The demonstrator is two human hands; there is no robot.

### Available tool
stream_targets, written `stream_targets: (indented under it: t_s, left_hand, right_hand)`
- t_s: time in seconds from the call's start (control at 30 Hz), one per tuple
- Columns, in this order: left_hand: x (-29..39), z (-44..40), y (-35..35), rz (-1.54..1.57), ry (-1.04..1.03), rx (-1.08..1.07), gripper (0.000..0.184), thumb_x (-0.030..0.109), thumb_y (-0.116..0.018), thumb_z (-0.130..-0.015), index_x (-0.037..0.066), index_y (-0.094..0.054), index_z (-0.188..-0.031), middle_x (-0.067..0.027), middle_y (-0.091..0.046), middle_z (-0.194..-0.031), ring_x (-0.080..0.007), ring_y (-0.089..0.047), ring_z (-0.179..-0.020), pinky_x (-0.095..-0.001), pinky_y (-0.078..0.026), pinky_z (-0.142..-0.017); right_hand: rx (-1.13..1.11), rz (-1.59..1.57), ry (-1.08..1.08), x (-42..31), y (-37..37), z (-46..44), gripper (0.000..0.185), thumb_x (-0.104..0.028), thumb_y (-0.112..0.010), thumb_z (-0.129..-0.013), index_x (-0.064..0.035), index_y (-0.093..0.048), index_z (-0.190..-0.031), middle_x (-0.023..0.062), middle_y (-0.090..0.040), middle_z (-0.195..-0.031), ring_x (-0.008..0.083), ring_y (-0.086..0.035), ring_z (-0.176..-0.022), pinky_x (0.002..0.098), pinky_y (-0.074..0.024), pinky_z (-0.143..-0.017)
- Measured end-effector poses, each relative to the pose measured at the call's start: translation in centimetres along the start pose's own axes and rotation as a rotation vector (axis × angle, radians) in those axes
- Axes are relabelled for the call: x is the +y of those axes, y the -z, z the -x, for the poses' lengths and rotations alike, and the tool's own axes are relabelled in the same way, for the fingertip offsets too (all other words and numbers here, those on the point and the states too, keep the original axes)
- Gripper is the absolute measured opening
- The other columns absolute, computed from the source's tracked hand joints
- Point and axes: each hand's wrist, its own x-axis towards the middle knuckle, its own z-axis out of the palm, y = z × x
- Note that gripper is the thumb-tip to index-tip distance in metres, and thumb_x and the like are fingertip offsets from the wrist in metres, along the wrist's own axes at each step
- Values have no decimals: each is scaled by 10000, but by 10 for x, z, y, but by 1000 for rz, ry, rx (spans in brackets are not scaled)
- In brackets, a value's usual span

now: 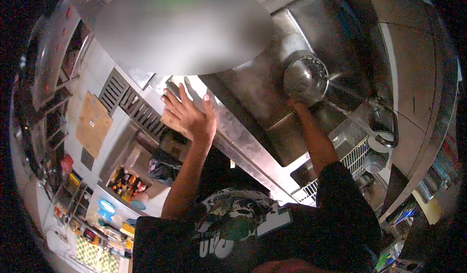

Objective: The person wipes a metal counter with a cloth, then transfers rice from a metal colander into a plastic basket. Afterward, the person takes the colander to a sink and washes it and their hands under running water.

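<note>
My left hand (pixel 190 115) is raised beside the front edge of the steel sink (pixel 248 151), its fingers spread and nothing in it. My right hand (pixel 295 102) reaches into the sink and grips the near edge of a round metal bowl (pixel 306 78). Shiny metal shows inside the bowl, with small bright specks along its rim. Most of my right fingers are in shadow or behind the bowl. A thin bright streak, seemingly water, runs beside the bowl toward the right.
On the right stand a wire rack (pixel 356 157) and some bowls (pixel 373 162). Slotted drain grates (pixel 141 108) and a brown flat piece (pixel 92 124) lie on the floor at left. Bottles (pixel 127 184) stand on a lower-left shelf. A blurred oval hides the upper middle.
</note>
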Motion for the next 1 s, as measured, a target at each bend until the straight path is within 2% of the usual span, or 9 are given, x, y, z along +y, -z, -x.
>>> stream_targets:
  t_s: [0.27, 0.47, 0.57, 0.63, 0.7, 0.77, 0.83, 0.93, 1.0]
  left_hand:
    - [0, 2, 1, 3, 16, 1, 758, 579, -427, -941, 32, -327, -1457, -297, -167, -1545, -469, -94, -1447, -642, -67, -1111]
    - [-3, 5, -1, -11, 18, -3, 768, 614, -400, -941, 54, -333, -1463, -302, -142, -1550, -458, -95, -1452, -642, -57, -1120]
    - [-4, 7, 1, 67, -29, 24, 783, 635, -383, -939, 59, -324, -1467, -295, -132, -1554, -450, -86, -1455, -640, -47, -1123]
    - [-1, 9, 5, 91, 13, -30, 786, 636, -368, -946, 65, -299, -1481, -276, -100, -1569, -406, -39, -1473, -630, 10, -1129]
    - [-2, 13, 8, 138, -21, -51, 771, 618, -376, -954, 68, -291, -1487, -263, -83, -1576, -368, -5, -1483, -625, 50, -1126]
    - [4, 16, 12, 218, -94, -53, 731, 557, -393, -975, 51, -278, -1490, -259, -72, -1580, -368, 27, -1482, -632, 72, -1118]
    - [17, 21, 20, 125, -303, -53, 673, 467, -441, -989, 35, -289, -1483, -263, -100, -1574, -411, -8, -1472, -612, 40, -1133]
    - [66, 37, 8, 574, -500, -235, 501, 234, -507, -993, 1, -387, -1420, -262, -286, -1506, -438, -193, -1422, -527, -92, -1162]
    - [123, 56, -18, 826, -354, -546, 412, 244, -484, -1011, -19, -497, -1327, -159, -493, -1382, -271, -379, -1345, -392, -243, -1126]
  right_hand:
    - [81, -254, -33, 29, 13, 13, 384, -366, -526, -877, -23, -575, -1042, 152, -562, -992, 313, -550, -931, 411, -451, -810]
    - [136, -1545, -95, 77, 20, 9, 302, -315, -534, -875, -40, -598, -982, 123, -579, -920, 285, -571, -863, 396, -472, -755]
    - [-149, -2686, 137, 115, 23, 20, 263, -289, -538, -873, -48, -610, -952, 108, -588, -884, 272, -581, -830, 388, -482, -728]
    - [-259, -3086, 570, 130, 21, 41, 238, -272, -541, -873, -54, -618, -931, 99, -594, -860, 263, -588, -807, 383, -489, -709]
    - [165, -3160, 1047, 118, 30, 70, 97, -125, -524, -831, -62, -595, -849, 45, -506, -769, 208, -515, -704, 311, -449, -649]
    - [603, -3142, -47, 93, 83, 117, 175, -264, -495, -860, -122, -515, -760, 14, -403, -696, 184, -421, -650, 321, -373, -561]
    - [-55, -3169, 1250, 100, 85, 130, 199, -187, -452, -888, -60, -518, -750, 53, -455, -717, 187, -430, -645, 311, -374, -582]
    - [106, -3050, 1507, 103, 101, 145, 213, -176, -436, -904, -59, -486, -733, 59, -457, -722, 183, -427, -666, 303, -373, -592]
    - [-57, -2977, 1576, 95, 140, 190, 216, -196, -459, -921, -62, -496, -756, 76, -493, -772, 202, -461, -699, 324, -416, -619]
